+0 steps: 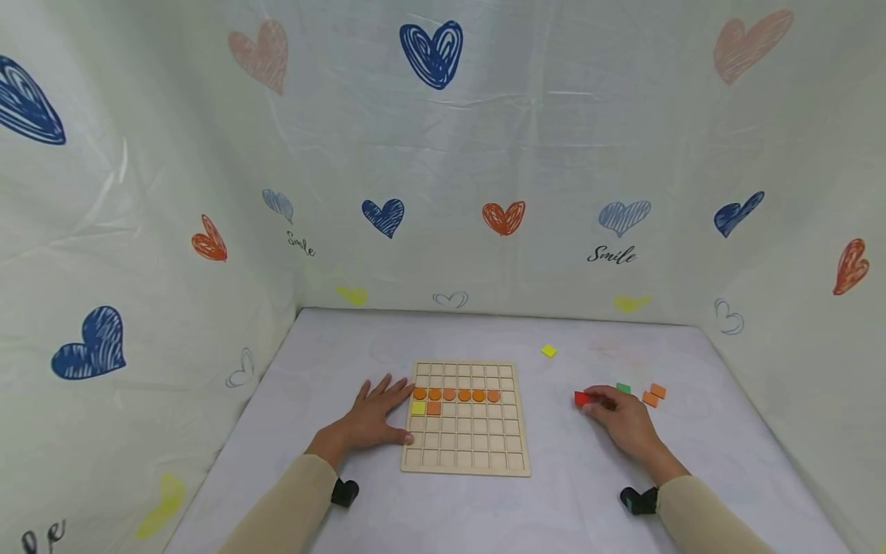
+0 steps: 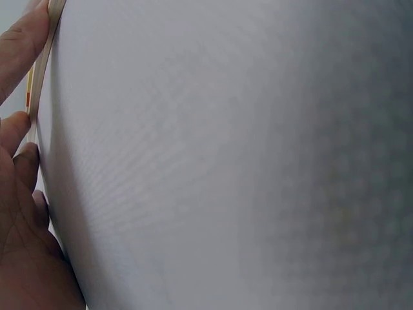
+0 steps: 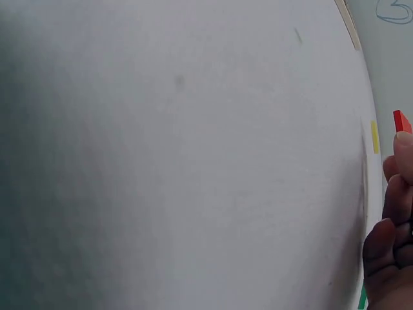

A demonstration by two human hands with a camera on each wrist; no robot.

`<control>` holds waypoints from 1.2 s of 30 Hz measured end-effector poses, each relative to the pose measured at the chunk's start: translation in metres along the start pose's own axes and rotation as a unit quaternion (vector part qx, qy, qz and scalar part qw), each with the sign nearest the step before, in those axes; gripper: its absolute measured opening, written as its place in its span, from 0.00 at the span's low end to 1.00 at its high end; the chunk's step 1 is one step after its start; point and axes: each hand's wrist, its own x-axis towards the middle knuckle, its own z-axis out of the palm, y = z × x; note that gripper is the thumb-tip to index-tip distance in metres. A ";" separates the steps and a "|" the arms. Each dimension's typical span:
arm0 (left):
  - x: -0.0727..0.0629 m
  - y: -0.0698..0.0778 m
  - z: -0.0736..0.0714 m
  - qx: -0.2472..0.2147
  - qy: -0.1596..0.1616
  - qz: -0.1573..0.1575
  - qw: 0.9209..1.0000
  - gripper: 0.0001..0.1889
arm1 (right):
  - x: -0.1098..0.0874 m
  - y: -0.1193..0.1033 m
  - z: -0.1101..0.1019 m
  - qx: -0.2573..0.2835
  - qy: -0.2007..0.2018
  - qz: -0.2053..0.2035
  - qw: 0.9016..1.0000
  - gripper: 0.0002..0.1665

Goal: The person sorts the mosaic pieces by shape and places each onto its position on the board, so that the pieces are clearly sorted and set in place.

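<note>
A wooden grid board (image 1: pixel 464 440) lies on the table, with a row of several orange discs (image 1: pixel 449 395) in it. Below their left end sit a yellow square tile (image 1: pixel 418 408) and an orange square tile (image 1: pixel 433 408). My left hand (image 1: pixel 370 419) is spread flat at the board's left edge, thumb and fingertips touching it. To the right of the board, my right hand (image 1: pixel 623 419) pinches a red square tile (image 1: pixel 581 398) between thumb and fingers. The right wrist view shows that red tile (image 3: pixel 401 121) raised above the table surface.
Behind the right hand lies a green tile (image 1: pixel 624 388), partly covered by it. Two orange tiles (image 1: pixel 654 395) rest farther right. A yellow tile (image 1: pixel 549 351) lies beyond the board's far right corner. A curtain printed with hearts (image 1: pixel 504 218) surrounds the white table (image 1: pixel 360 338).
</note>
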 end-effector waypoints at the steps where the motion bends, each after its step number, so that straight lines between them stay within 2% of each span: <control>1: 0.000 0.000 0.000 0.001 0.000 0.000 1.000 0.54 | 0.000 0.000 0.000 0.003 0.006 0.000 1.000 0.20; 9: -0.001 0.001 -0.001 -0.005 -0.004 -0.001 1.000 0.54 | 0.000 -0.006 0.007 0.052 0.025 0.001 0.998 0.20; 17: 0.000 0.001 0.001 -0.001 -0.001 -0.003 1.000 0.54 | 0.001 -0.013 0.012 0.058 0.024 0.003 0.998 0.21; 26: -0.001 0.001 -0.001 -0.001 -0.004 -0.002 1.000 0.54 | 0.005 -0.019 0.018 0.059 0.024 -0.025 0.998 0.21; 36: -0.002 0.003 -0.002 0.002 -0.004 -0.003 1.000 0.55 | 0.010 -0.038 0.026 0.068 0.017 -0.025 0.997 0.21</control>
